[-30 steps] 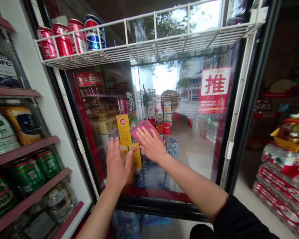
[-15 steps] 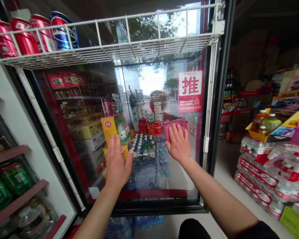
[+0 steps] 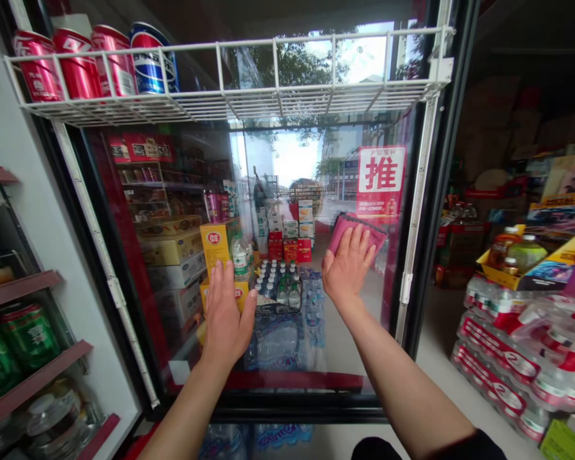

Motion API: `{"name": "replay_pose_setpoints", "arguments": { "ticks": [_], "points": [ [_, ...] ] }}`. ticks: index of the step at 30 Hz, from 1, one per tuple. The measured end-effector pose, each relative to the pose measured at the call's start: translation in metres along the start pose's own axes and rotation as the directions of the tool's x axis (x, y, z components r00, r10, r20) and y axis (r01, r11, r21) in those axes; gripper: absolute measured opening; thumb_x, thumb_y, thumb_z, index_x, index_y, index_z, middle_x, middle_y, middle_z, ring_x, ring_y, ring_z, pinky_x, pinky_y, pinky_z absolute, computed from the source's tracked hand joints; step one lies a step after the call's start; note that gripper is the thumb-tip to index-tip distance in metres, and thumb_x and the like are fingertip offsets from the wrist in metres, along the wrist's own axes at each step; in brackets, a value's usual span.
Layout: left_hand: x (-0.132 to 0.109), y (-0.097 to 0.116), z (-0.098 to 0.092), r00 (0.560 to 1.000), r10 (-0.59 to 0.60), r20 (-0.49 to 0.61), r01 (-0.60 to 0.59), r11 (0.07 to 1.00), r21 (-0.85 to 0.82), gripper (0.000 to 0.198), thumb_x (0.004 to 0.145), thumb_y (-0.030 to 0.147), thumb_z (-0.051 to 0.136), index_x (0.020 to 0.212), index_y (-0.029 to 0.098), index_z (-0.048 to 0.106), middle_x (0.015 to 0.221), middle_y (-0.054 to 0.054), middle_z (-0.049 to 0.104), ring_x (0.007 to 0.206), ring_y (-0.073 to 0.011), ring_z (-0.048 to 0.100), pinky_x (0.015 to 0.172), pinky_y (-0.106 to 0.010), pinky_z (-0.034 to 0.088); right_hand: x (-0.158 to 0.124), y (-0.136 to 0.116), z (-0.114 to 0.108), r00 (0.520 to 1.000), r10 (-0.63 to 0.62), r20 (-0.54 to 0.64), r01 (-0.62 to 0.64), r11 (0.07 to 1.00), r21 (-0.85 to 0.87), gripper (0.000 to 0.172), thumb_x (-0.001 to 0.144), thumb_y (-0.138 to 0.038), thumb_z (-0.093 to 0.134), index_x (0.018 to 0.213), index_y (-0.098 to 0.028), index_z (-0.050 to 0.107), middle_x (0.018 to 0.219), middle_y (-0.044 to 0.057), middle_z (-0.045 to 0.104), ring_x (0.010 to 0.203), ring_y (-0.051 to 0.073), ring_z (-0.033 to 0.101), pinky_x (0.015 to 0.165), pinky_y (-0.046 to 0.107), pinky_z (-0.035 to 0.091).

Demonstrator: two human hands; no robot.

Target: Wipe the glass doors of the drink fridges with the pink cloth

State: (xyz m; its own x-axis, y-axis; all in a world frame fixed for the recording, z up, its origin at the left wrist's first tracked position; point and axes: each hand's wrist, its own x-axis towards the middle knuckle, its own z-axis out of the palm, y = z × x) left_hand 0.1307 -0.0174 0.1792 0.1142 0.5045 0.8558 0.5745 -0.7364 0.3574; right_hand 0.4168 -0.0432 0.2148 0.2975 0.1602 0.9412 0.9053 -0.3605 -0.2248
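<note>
Fingers (image 3: 361, 246) of the right hand (image 3: 347, 271) lie spread, not clenched, pressing a pink microfiber cloth (image 3: 359, 231) flat on the cooler's glass door (image 3: 292, 406), just below a red push sign (image 3: 381, 179). Since half a second ago the cloth has slid right, its long axis nearly level, dipping rightward. Open and empty, the left hand (image 3: 225, 316) rests flat on the glass, farther left.
</note>
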Motion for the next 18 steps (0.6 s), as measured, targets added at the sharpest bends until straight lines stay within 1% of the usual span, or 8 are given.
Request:
{"name": "replay_pose_setpoints", "arguments": {
  "ticks": [4, 6, 8, 10, 13, 15, 16, 18],
  "points": [
    [-0.002, -0.008, -0.002, 1.0, -0.011, 0.002, 0.011, 1.0, 0.002, 0.085, 0.108, 0.05, 0.055, 0.179, 0.02, 0.019, 0.186, -0.02, 0.019, 0.174, -0.0382, 0.019, 0.138, -0.065, 0.025, 0.004, -0.047, 0.002, 0.987, -0.136, 0.087, 0.129, 0.988, 0.079, 0.075, 0.108, -0.038, 0.052, 0.175, -0.012, 0.033, 0.186, 0.018, 0.022, 0.174, 0.038, 0.017, 0.138, 0.069, 0.016],
    [-0.002, -0.01, -0.002, 1.0, -0.012, 0.002, 0.012, 1.0, 0.004, 0.086, 0.108, 0.05, 0.055, 0.179, 0.021, 0.019, 0.186, -0.021, 0.02, 0.174, -0.0384, 0.019, 0.138, -0.065, 0.025, 0.004, -0.071, 0.004, 0.966, -0.23, 0.122, 0.212, 0.967, 0.143, 0.076, 0.107, -0.038, 0.055, 0.176, -0.015, 0.033, 0.186, 0.016, 0.021, 0.174, 0.037, 0.016, 0.14, 0.067, 0.012],
    [-0.002, -0.01, -0.001, 1.0, -0.008, 0.005, 0.008, 1.0, 0.001, 0.085, 0.108, 0.05, 0.055, 0.179, 0.02, 0.019, 0.185, -0.021, 0.02, 0.173, -0.0389, 0.019, 0.138, -0.066, 0.025, 0.003, -0.09, 0.004, 0.918, -0.366, 0.151, 0.332, 0.919, 0.212, 0.078, 0.108, -0.039, 0.058, 0.177, -0.017, 0.03, 0.186, 0.014, 0.021, 0.175, 0.034, 0.015, 0.141, 0.064, 0.008],
    [0.0, -0.007, 0.0, 1.0, 0.0, 0.0, 0.0, 1.0, -0.006, 0.084, 0.108, 0.051, 0.055, 0.179, 0.02, 0.021, 0.185, -0.021, 0.02, 0.173, -0.0392, 0.02, 0.138, -0.066, 0.025, 0.003, -0.102, 0.003, 0.85, -0.499, 0.168, 0.449, 0.853, 0.266, 0.079, 0.108, -0.04, 0.057, 0.178, -0.017, 0.027, 0.187, 0.012, 0.019, 0.175, 0.032, 0.013, 0.142, 0.06, 0.005],
    [0.003, 0.0, 0.003, 1.0, 0.027, -0.01, -0.027, 1.0, -0.012, 0.083, 0.108, 0.05, 0.054, 0.179, 0.021, 0.021, 0.186, -0.02, 0.02, 0.173, -0.0388, 0.021, 0.138, -0.065, 0.025, 0.008, -0.097, -0.001, 0.758, -0.632, 0.164, 0.571, 0.763, 0.304, 0.079, 0.11, -0.04, 0.056, 0.178, -0.016, 0.024, 0.188, 0.01, 0.016, 0.176, 0.03, 0.012, 0.143, 0.057, 0.004],
    [0.005, 0.005, 0.004, 0.999, 0.039, -0.004, -0.039, 0.999, -0.012, 0.083, 0.108, 0.049, 0.054, 0.179, 0.021, 0.02, 0.186, -0.019, 0.02, 0.173, -0.0384, 0.02, 0.139, -0.064, 0.025, 0.012, -0.079, -0.004, 0.727, -0.668, 0.155, 0.61, 0.734, 0.3, 0.079, 0.11, -0.039, 0.055, 0.178, -0.016, 0.023, 0.187, 0.009, 0.019, 0.176, 0.028, 0.013, 0.144, 0.055, 0.003],
    [0.006, 0.007, 0.005, 0.999, 0.042, 0.0, -0.042, 0.999, -0.012, 0.083, 0.108, 0.049, 0.053, 0.179, 0.021, 0.02, 0.186, -0.019, 0.02, 0.173, -0.0384, 0.019, 0.139, -0.064, 0.024, 0.014, -0.068, -0.006, 0.728, -0.668, 0.153, 0.613, 0.735, 0.289, 0.079, 0.11, -0.039, 0.055, 0.179, -0.016, 0.023, 0.187, 0.01, 0.02, 0.176, 0.028, 0.014, 0.144, 0.055, 0.003],
    [0.008, 0.01, 0.005, 0.999, 0.042, 0.005, -0.042, 0.999, -0.013, 0.083, 0.109, 0.05, 0.053, 0.179, 0.019, 0.021, 0.185, -0.021, 0.02, 0.173, -0.0388, 0.019, 0.139, -0.064, 0.024, 0.018, -0.041, -0.009, 0.766, -0.623, 0.16, 0.58, 0.777, 0.246, 0.08, 0.109, -0.039, 0.056, 0.178, -0.016, 0.023, 0.186, 0.012, 0.023, 0.175, 0.029, 0.016, 0.143, 0.057, 0.004]
  ]
}}
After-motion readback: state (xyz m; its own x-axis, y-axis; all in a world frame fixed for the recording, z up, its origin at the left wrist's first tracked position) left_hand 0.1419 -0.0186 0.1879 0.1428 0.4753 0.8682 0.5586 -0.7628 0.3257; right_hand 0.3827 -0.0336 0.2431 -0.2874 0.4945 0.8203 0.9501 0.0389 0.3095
